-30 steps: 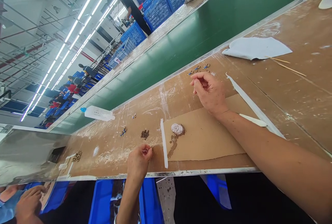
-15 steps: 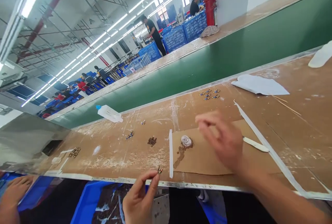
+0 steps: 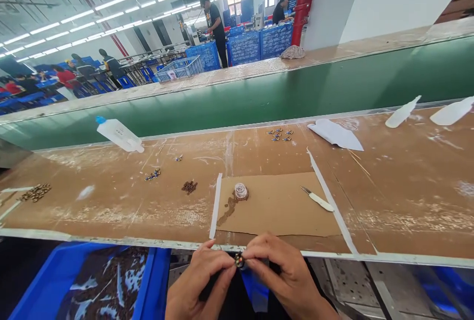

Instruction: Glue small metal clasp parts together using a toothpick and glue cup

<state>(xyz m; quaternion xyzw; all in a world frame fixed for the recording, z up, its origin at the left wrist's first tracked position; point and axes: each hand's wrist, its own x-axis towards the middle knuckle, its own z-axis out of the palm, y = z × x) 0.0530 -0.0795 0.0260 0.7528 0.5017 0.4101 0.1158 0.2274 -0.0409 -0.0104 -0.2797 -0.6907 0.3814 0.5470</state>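
A small coloured part (image 3: 239, 260) is held at the lower centre of the frame, just off the near edge of the bench (image 3: 111, 172). It is pinched from the left by the left hand (image 3: 205, 278), whose thumb and forefinger are drawn close together, and from the right by the right hand (image 3: 283, 273), whose fingers are likewise narrowed on it; finer detail is obscured by the fingertips. A drop is judged the chief hazard: were either pinch loosened or the part twisted, it could be lost below the bench edge, since no bench surface is seen directly beneath it. Too hard a squeeze could also bend or mark so slight a piece. In the frame half a second earlier, the part was held by the left hand alone, while the right hand was blurred and apart, over the cardboard sheet (image 3: 277, 214). The two hands have since been brought together, the white-handled knife (image 3: 319, 200) on the sheet, partly covered then, has been left in full view, and the view has been levelled.
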